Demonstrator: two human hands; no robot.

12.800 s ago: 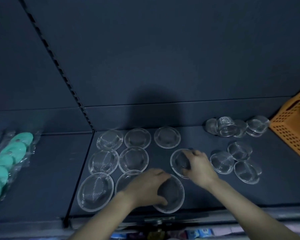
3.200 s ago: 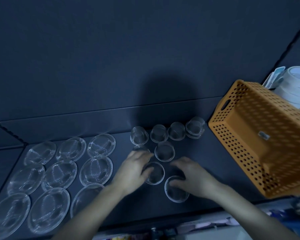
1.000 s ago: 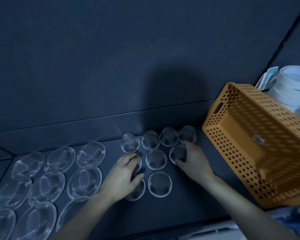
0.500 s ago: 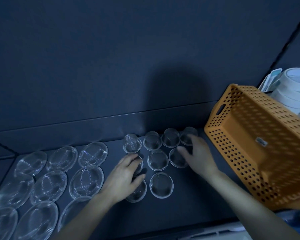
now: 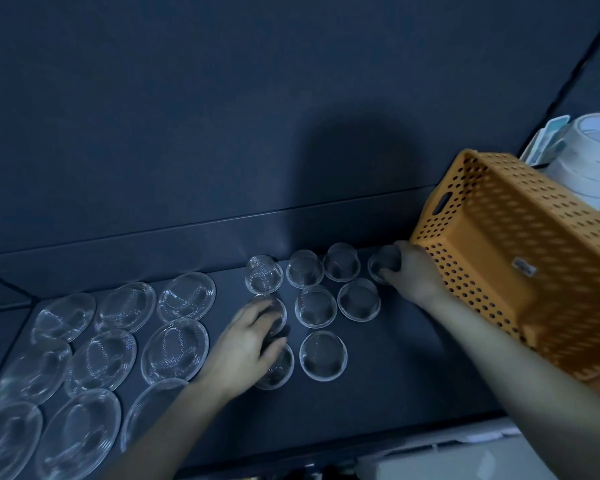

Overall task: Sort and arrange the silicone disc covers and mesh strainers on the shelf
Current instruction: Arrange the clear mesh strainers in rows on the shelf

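Note:
Several wide clear disc covers [image 5: 175, 349] lie in rows on the left of the dark shelf [image 5: 388, 393]. To their right stand several small clear mesh strainers [image 5: 315, 305] in rows. My left hand [image 5: 245, 348] rests flat on two strainers in the left column, fingers spread. My right hand [image 5: 414, 271] grips the back-right strainer [image 5: 381, 266] next to the orange basket [image 5: 520, 258].
The perforated orange basket stands tilted at the right of the shelf. White rolls and packets [image 5: 589, 157] sit behind it. The shelf's back wall [image 5: 222, 133] rises close behind the back row. The front lip [image 5: 430, 441] runs below my arms.
My right hand has moved back and right, from the middle-row strainer to the back-right one beside the basket. My left hand has stayed on the left column.

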